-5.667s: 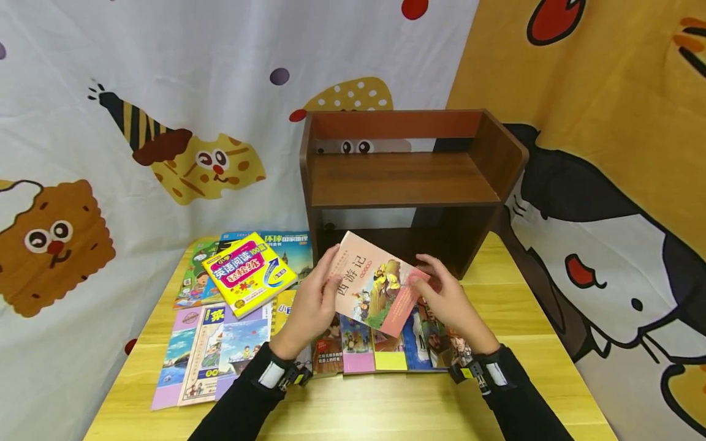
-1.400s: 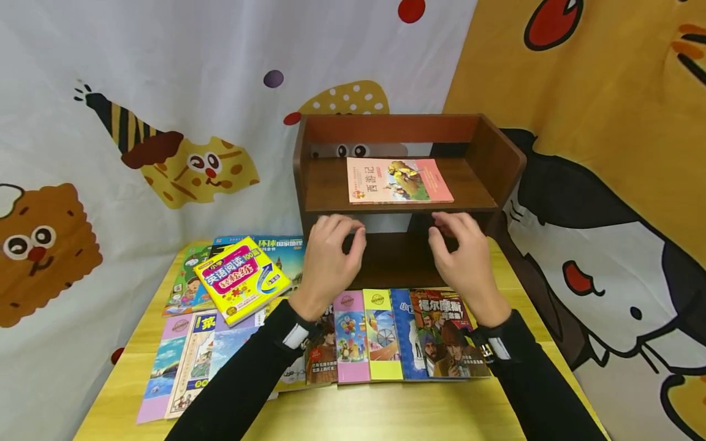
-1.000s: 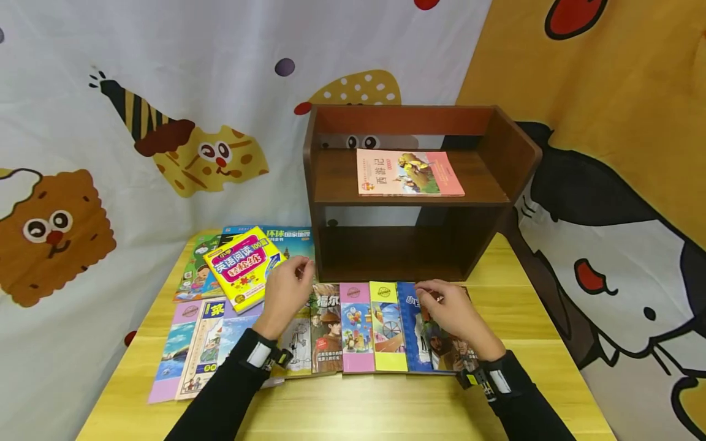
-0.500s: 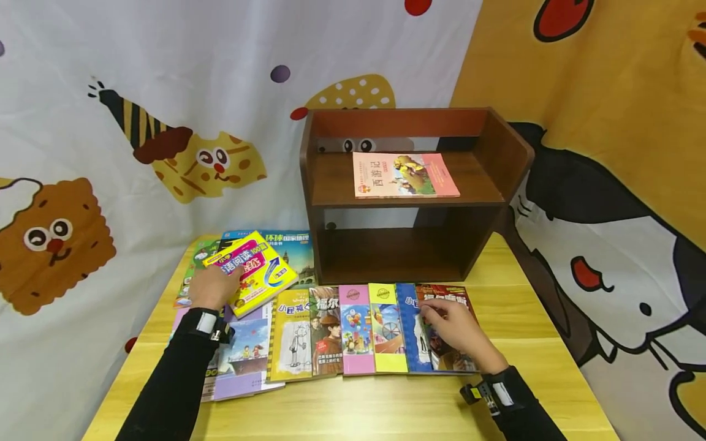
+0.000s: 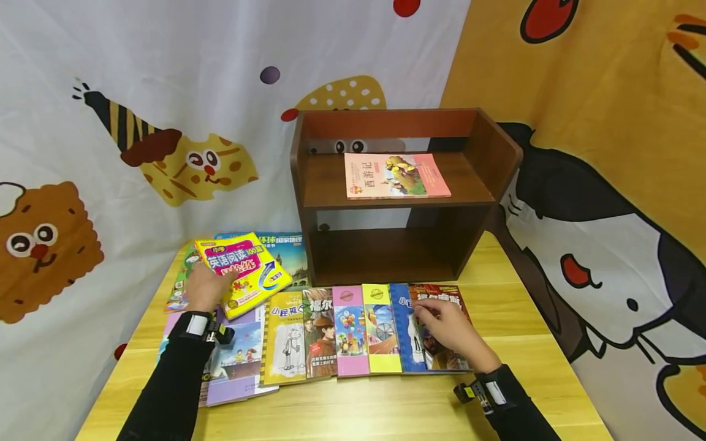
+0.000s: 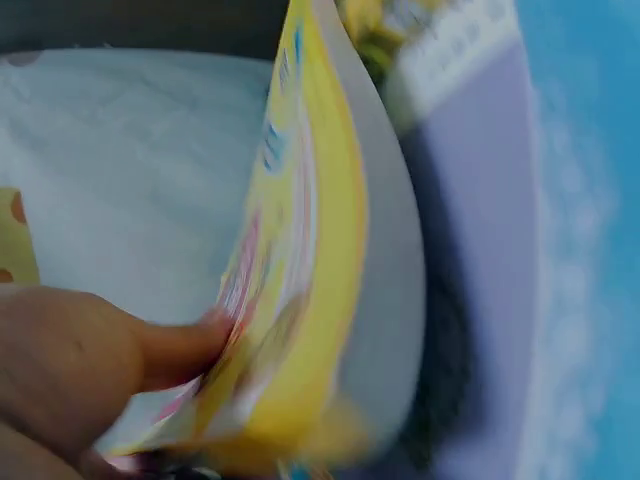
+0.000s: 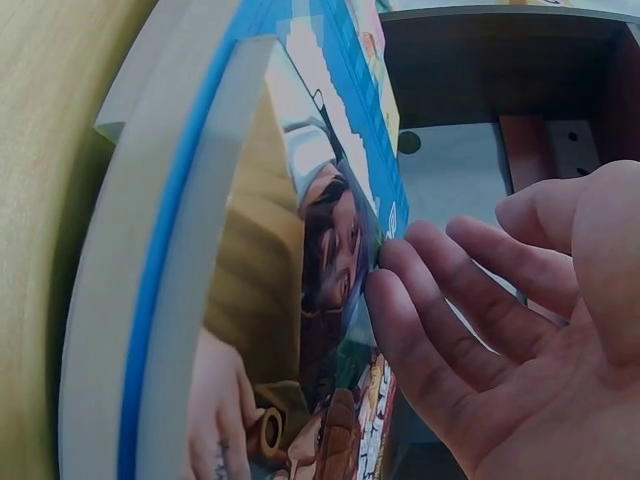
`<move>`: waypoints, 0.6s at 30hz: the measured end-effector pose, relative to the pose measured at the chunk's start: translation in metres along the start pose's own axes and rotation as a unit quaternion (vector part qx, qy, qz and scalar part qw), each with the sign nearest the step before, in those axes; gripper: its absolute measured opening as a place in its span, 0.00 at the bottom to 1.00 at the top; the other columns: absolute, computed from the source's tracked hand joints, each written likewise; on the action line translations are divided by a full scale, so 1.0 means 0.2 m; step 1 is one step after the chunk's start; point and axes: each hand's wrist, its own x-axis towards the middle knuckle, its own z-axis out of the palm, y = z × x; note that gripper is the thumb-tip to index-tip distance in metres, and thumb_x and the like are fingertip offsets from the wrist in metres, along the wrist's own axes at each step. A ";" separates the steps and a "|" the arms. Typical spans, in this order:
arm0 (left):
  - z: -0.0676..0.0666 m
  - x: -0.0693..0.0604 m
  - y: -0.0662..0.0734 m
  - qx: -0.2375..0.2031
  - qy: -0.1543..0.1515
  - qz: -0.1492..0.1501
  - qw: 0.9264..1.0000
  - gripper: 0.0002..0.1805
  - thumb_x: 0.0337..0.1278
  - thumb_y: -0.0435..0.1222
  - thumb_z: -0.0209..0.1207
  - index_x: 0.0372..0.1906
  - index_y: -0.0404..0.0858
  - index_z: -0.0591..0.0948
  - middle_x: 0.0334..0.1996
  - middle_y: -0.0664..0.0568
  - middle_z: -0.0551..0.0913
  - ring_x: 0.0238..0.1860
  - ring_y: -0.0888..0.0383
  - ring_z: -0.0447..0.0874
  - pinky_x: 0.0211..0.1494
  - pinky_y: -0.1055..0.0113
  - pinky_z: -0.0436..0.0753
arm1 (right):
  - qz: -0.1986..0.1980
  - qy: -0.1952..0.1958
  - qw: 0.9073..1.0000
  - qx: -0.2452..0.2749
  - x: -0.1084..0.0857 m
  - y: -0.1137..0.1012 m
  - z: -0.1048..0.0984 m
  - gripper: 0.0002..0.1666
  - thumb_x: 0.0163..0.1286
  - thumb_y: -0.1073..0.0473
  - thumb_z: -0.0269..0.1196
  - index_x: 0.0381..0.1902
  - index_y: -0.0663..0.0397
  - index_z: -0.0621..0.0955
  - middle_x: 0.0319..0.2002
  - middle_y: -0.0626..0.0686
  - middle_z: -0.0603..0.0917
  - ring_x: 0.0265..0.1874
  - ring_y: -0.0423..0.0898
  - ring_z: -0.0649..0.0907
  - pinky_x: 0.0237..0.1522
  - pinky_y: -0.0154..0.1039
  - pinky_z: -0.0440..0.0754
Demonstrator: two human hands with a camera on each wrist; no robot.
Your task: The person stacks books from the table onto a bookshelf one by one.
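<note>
Yellow book point(image 5: 255, 275) "英语阅读" pinched in left hand point(image 5: 207, 288); right hand point(image 5: 451, 326) relaxed.

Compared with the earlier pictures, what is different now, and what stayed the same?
The pink book went from both hands onto the upper shelf and was let go. The left hand moved left and now grips the yellow book, whose left edge looks slightly raised. The right hand came back over the front row of books. The bookcase and this row stayed put.

Head view faces forward-down; 2 close-up wrist views each share books point(image 5: 255, 264) with it.
</note>
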 end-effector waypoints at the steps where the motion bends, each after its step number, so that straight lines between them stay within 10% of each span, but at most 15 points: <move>1: 0.01 0.00 0.02 -0.031 0.004 -0.001 1.000 0.44 0.60 0.54 0.59 0.65 0.26 0.57 0.45 0.29 0.75 0.41 0.36 0.77 0.38 0.48 0.77 | -0.002 0.002 1.000 -0.002 0.00 0.00 0.00 0.19 0.72 0.45 0.58 0.55 0.43 0.83 0.50 0.43 0.82 0.47 0.44 0.81 0.50 0.50 0.79; 11: 0.01 -0.10 0.21 -0.202 0.125 0.093 0.967 0.31 0.67 0.49 0.53 0.67 0.47 0.53 0.43 0.41 0.77 0.36 0.45 0.80 0.33 0.57 0.75 | -0.011 0.012 1.000 -0.010 -0.02 -0.04 0.00 0.21 0.72 0.42 0.57 0.54 0.44 0.84 0.48 0.42 0.83 0.43 0.42 0.81 0.46 0.47 0.81; 18: -0.16 -0.30 0.32 -0.352 0.171 0.192 0.900 0.30 0.61 0.45 0.62 0.63 0.52 0.61 0.42 0.48 0.80 0.31 0.51 0.84 0.28 0.66 0.83 | -0.010 -0.004 0.999 0.042 -0.01 -0.10 -0.01 0.20 0.73 0.42 0.56 0.54 0.43 0.83 0.41 0.45 0.86 0.33 0.45 0.84 0.36 0.39 0.82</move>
